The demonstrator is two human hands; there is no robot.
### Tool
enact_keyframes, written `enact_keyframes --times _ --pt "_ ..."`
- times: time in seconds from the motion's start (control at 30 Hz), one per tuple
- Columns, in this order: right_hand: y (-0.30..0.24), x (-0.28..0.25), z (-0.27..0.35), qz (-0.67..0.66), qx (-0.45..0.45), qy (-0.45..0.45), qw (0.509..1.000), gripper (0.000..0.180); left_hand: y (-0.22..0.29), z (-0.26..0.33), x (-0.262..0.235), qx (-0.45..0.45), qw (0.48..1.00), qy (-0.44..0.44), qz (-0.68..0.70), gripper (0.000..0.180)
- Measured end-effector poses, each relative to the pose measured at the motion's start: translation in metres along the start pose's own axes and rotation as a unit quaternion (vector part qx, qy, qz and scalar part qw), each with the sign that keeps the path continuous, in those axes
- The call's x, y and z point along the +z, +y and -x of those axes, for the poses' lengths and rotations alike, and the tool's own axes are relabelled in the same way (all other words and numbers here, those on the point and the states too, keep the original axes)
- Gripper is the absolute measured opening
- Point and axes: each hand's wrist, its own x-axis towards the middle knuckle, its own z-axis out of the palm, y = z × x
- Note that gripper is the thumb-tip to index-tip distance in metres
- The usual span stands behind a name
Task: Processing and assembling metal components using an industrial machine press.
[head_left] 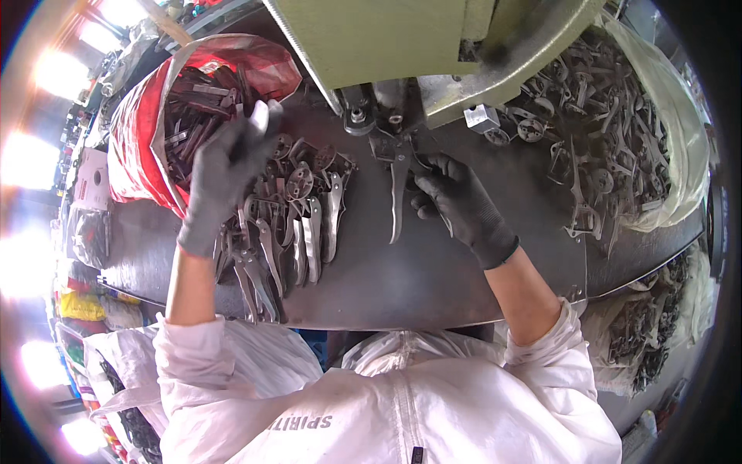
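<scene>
My right hand, in a dark glove, is closed on a plier-like metal tool. The tool's head sits under the press's punch, and one curved handle hangs down toward me. My left hand, also gloved, is beside the red-and-white bag of dark metal pieces. Motion smears its fingers. Something pale and shiny shows at their tips, and I cannot tell whether it is held. Below that hand lies a pile of similar plier-like tools with silvery handles.
The green press overhangs the far middle of the dark metal table. A pale sack at the right spills metal parts onto the table. A small white block is near the press. More sacks stand below the table's edges.
</scene>
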Motion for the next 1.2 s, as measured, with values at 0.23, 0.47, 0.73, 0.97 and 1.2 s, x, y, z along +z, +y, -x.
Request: enact_keyframes --times 0.23,0.47,0.73,0.97,1.2 --pt "0.008 0.012 -0.002 -0.002 -0.005 0.045 0.999 0.014 0.068 0.04 0.039 0.093 0.971 -0.18 0.123 0.032" --pt "0.015 0.015 -0.009 0.476 -0.409 -0.005 0.778 0.025 0.086 0.046 0.103 0.115 0.941 -0.154 0.278 0.027" --pt "-0.041 -0.088 -0.114 0.853 -0.41 0.115 0.301 0.038 0.037 0.031 0.124 0.064 0.981 -0.172 -0.058 0.031" --pt "-0.079 -0.041 -0.037 0.525 -0.187 0.066 0.828 0.03 0.031 0.038 0.119 -0.048 0.946 -0.234 0.219 0.029" --pt "-0.045 -0.009 0.005 -0.013 -0.102 0.043 0.994 0.022 0.058 0.03 0.114 -0.046 0.893 -0.24 0.377 0.04"
